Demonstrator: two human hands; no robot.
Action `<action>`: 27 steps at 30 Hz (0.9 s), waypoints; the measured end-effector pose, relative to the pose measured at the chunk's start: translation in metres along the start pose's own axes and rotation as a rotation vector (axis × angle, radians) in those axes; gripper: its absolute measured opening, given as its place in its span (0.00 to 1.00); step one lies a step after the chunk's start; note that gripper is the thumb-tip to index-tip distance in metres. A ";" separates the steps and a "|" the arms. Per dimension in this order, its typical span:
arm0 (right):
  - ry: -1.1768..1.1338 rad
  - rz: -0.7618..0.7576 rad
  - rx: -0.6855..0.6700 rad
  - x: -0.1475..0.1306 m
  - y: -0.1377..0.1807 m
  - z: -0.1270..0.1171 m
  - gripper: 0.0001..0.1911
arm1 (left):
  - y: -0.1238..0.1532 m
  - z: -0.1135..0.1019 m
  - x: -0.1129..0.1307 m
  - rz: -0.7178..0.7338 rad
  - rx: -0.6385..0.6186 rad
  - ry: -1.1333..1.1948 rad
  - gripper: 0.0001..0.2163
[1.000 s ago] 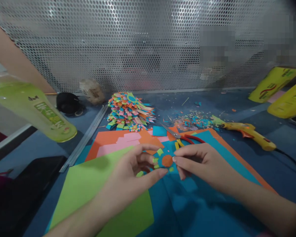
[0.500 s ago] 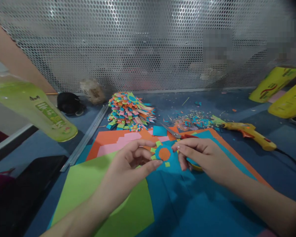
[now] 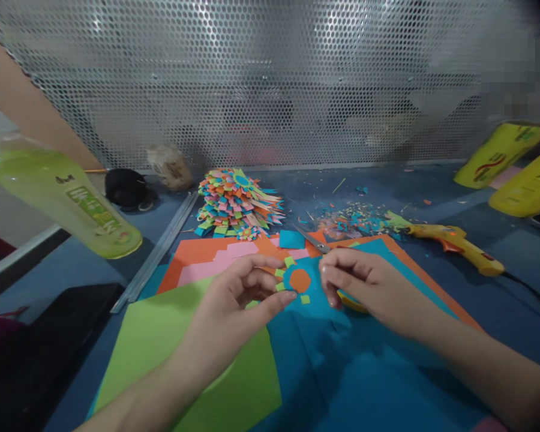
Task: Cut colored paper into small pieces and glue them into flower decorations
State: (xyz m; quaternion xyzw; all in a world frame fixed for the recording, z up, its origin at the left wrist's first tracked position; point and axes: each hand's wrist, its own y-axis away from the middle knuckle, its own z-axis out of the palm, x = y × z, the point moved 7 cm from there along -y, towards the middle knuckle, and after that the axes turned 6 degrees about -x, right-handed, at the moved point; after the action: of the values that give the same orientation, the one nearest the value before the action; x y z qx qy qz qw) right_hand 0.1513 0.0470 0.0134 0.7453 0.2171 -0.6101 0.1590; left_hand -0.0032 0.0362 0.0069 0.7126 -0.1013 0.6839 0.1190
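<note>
Flower (image 3: 300,281): centre of the frame, its lower-left edge pinched between thumb and fingers of the left hand (image 3: 236,297). Right hand (image 3: 362,279): just right of it, fingertips drawn together; whether anything is held cannot be told. Judged thin paper: very light, easily creased. Advised hold: blue rim (image 3: 287,277), clear of the green tabs (image 3: 289,262).

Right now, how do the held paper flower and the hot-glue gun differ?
The paper flower is flat, blue with an orange centre and green tabs; the hot-glue gun is a thicker yellow tool. The left hand holds the paper flower, while the hot-glue gun lies on the table. Both show some orange.
</note>
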 end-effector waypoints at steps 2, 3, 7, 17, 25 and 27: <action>-0.037 -0.012 0.002 0.000 0.001 0.000 0.17 | 0.000 0.000 0.000 0.002 -0.005 -0.003 0.12; -0.066 -0.012 0.002 0.001 0.001 0.000 0.18 | 0.001 0.000 0.000 0.004 -0.006 -0.005 0.12; -0.189 -0.011 -0.006 0.006 0.000 -0.002 0.20 | 0.002 0.000 -0.002 0.001 -0.002 -0.006 0.11; -0.478 -0.017 0.175 0.018 -0.008 -0.024 0.10 | -0.002 -0.003 0.002 0.035 0.027 -0.018 0.12; -0.547 0.065 0.128 0.023 -0.008 -0.017 0.10 | -0.002 -0.004 0.004 0.059 0.034 -0.010 0.12; -0.558 0.082 0.112 0.023 -0.008 -0.015 0.10 | -0.002 -0.005 0.004 0.058 0.045 -0.016 0.12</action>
State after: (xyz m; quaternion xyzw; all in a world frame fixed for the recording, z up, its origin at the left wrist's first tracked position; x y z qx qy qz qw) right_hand 0.1636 0.0644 -0.0059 0.5644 0.1008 -0.7956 0.1958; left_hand -0.0068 0.0396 0.0110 0.7173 -0.1075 0.6835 0.0822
